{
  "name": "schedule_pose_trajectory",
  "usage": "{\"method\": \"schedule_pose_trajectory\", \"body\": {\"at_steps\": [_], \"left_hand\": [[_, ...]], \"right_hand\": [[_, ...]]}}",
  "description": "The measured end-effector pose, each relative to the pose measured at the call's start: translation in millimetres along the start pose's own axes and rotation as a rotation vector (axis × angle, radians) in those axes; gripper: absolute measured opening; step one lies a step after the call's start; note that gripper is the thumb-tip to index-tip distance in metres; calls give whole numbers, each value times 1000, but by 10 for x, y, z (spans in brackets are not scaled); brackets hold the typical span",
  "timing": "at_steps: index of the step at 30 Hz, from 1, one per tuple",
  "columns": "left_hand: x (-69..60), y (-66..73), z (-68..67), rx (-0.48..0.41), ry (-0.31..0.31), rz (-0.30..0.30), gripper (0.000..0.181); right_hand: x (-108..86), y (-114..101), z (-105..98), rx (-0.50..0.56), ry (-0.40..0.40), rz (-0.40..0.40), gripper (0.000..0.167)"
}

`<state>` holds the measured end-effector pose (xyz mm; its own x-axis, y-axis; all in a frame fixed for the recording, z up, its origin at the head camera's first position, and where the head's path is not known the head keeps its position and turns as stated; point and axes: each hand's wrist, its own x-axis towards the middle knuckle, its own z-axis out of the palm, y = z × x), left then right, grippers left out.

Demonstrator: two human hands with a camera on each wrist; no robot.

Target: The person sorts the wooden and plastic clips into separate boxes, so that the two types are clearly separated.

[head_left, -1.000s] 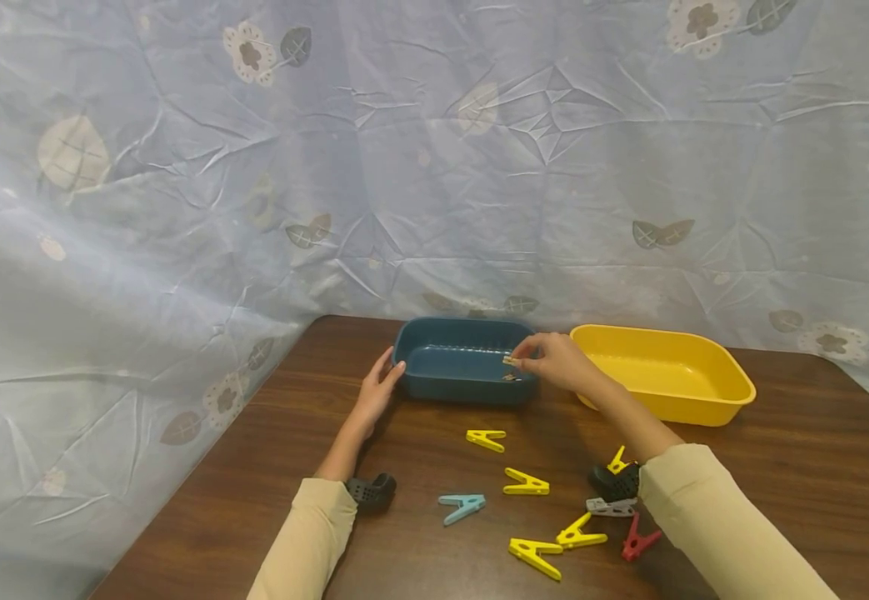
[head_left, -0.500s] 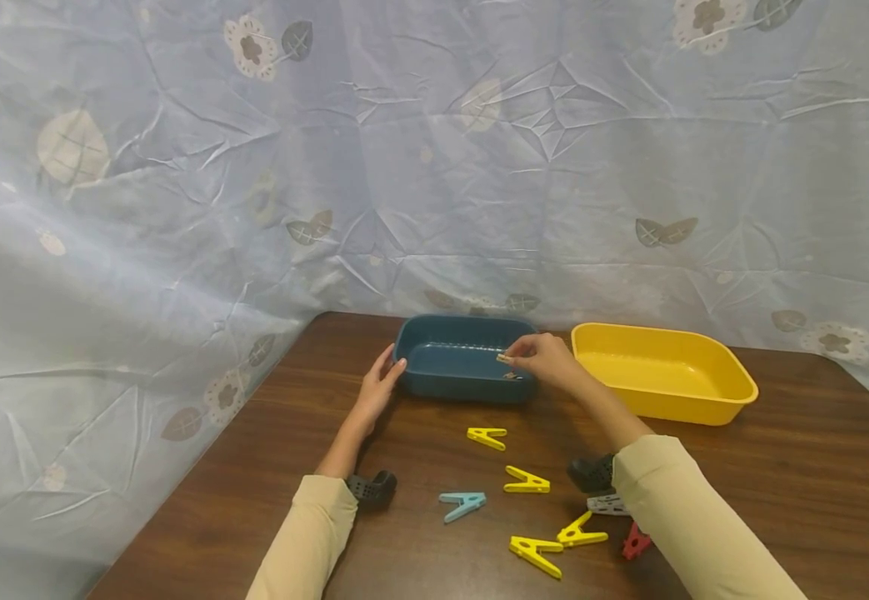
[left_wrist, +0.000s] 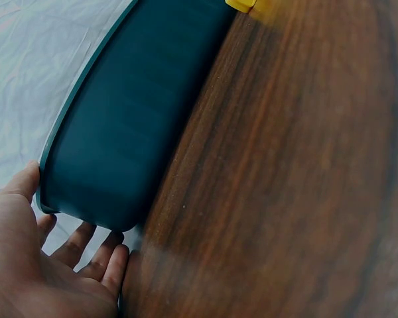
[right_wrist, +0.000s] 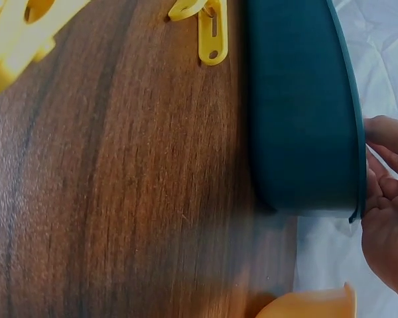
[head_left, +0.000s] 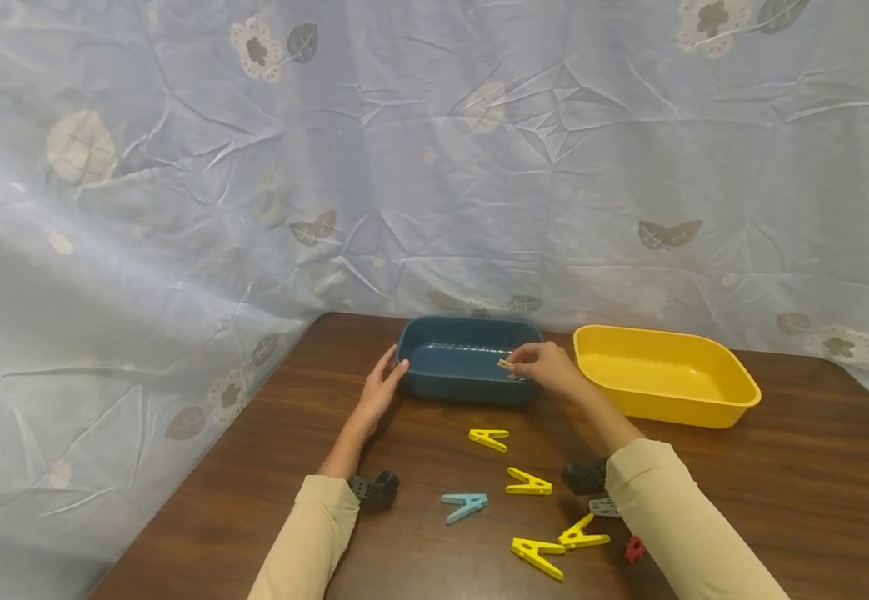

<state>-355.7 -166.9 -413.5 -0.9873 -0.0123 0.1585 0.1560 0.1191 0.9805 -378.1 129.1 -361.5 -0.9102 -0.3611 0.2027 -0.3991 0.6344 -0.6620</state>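
Note:
At the left end of the dark blue tub [head_left: 471,390] rests my left hand [head_left: 377,393]. In the left wrist view, its thumb lies at the rim and its spread fingers touch the outer end wall. Over the tub's right front corner, my right hand [head_left: 550,367] pinches a small tan peg-like piece [head_left: 505,364], too small to identify surely. A brownish bit shows just below it at the tub's front edge. From the right wrist view, the tub wall [right_wrist: 305,112] hides the piece; the fingers [right_wrist: 385,132] are partly visible behind the rim.
A yellow tub [head_left: 674,408] stands right of the blue one. Nearer on the wooden table lie several yellow clothespins [head_left: 530,482], a light blue clothespin [head_left: 465,505], a grey clip [head_left: 604,507] and a red clothespin [head_left: 634,548], the last two partly under the right sleeve. A patterned curtain [head_left: 434,167] hangs behind.
My right hand has shifted slightly left, then dipped lower with the tan piece at the tub's right front. The right forearm has moved left, covering more of the grey and red clips. The left hand stays.

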Motion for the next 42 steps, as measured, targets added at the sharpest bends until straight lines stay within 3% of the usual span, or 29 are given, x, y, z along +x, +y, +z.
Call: {"method": "schedule_pose_trajectory", "body": {"at_steps": [6, 13, 42], "left_hand": [[-145, 184, 10, 5, -16, -7, 56], [33, -136, 10, 17, 23, -5, 57], [48, -102, 8, 21, 14, 1, 61]], "right_hand": [[-16, -6, 28, -19, -4, 13, 14], [-22, -2, 43, -22, -1, 10, 13], [-9, -30, 4, -14, 1, 30, 12]]}}
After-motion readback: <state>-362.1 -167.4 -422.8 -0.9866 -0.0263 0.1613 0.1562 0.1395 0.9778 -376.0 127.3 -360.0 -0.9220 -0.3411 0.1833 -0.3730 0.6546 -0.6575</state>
